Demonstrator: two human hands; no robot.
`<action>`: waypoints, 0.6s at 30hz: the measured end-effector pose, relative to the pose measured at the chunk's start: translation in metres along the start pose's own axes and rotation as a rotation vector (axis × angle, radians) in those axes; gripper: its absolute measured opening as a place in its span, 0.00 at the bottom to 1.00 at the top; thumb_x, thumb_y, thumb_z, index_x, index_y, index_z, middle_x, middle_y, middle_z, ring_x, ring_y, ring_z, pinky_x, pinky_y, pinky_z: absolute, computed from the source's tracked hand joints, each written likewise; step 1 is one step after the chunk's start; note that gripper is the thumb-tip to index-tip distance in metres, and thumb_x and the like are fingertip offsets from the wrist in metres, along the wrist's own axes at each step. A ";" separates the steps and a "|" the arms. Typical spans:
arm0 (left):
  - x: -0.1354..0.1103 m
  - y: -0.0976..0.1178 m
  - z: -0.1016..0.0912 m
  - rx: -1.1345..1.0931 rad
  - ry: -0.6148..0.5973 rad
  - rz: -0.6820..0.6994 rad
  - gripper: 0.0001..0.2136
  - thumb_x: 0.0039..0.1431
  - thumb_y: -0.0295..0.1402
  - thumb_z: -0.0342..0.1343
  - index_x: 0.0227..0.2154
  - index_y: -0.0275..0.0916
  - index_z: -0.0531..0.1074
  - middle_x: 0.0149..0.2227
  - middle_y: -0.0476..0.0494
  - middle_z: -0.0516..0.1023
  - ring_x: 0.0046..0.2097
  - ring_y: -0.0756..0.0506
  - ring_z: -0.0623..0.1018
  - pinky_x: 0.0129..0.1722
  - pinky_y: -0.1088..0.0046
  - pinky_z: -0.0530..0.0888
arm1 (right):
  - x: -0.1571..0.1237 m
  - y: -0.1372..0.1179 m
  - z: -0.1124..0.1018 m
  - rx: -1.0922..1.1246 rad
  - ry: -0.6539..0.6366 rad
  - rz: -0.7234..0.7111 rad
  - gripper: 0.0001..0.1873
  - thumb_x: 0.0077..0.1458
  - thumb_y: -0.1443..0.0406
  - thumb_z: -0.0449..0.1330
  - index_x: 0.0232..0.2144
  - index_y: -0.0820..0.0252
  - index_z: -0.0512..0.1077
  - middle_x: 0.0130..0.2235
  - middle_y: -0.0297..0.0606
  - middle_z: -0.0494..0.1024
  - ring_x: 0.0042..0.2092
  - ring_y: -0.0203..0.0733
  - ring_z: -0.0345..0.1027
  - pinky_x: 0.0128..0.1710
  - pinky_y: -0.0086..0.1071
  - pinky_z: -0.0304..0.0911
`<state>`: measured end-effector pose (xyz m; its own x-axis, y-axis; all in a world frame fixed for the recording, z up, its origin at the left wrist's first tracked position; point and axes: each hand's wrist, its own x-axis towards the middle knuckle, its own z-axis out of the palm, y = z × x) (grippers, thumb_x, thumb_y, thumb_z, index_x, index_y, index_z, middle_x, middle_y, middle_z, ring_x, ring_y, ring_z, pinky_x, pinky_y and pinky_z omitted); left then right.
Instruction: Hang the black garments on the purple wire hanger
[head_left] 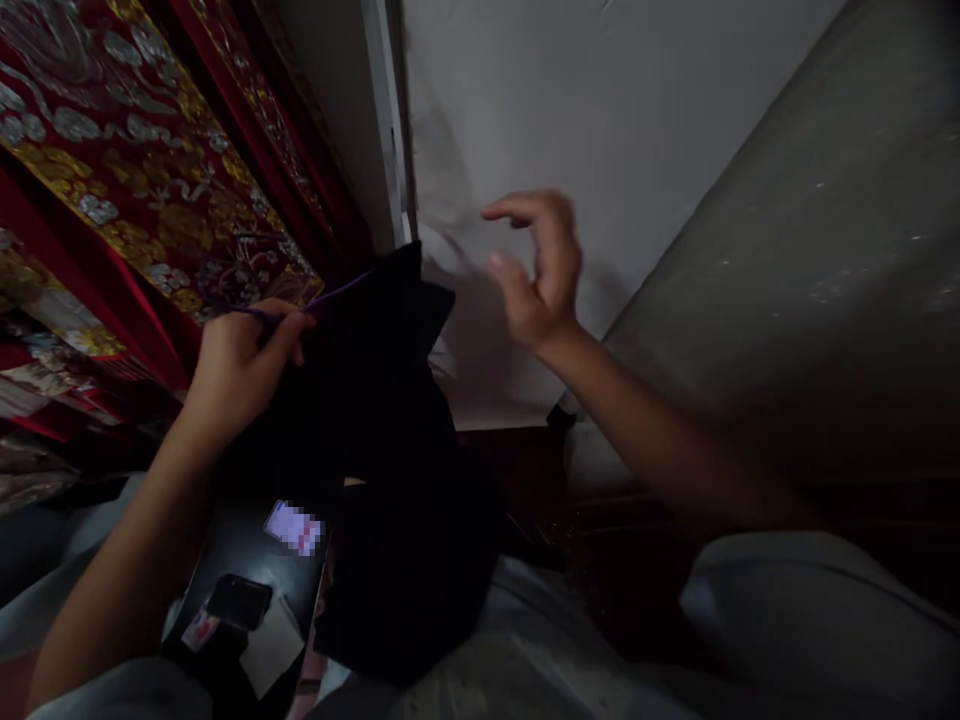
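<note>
My left hand (244,355) pinches the upper edge of a black cloth (375,400), where a thin purple strip or cord (341,291) runs along the border. The cloth hangs over my lap, and its far corner sticks up in two stiff points. To the right of it, my right hand (540,265) is raised in the air, apart from the cloth. Its thumb and forefinger are curved with a gap between them, and I see nothing held there.
Red fabric with gold and silver embroidery (172,200) fills the left. A pale board (540,120) stands ahead, beside a grey surface (825,220). Below my left forearm, a dark tabletop (225,540) bears a lit phone screen (292,527), a black phone-like object (240,600) and a pale flat piece (271,645).
</note>
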<state>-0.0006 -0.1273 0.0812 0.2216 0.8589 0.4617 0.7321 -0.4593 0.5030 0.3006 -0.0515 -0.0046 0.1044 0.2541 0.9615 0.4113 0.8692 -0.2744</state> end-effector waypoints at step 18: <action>0.085 -0.062 0.047 -0.213 0.261 0.091 0.17 0.65 0.36 0.63 0.21 0.42 0.67 0.18 0.48 0.65 0.36 0.41 0.75 0.42 0.68 0.69 | 0.011 0.029 -0.004 0.200 -0.332 0.550 0.26 0.51 0.42 0.69 0.34 0.58 0.76 0.32 0.34 0.77 0.37 0.41 0.76 0.38 0.37 0.76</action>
<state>0.0033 -0.0155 0.0549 0.0878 0.7378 0.6693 0.5600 -0.5922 0.5793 0.3173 -0.0256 -0.0015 -0.0467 0.7714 0.6346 0.1989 0.6297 -0.7509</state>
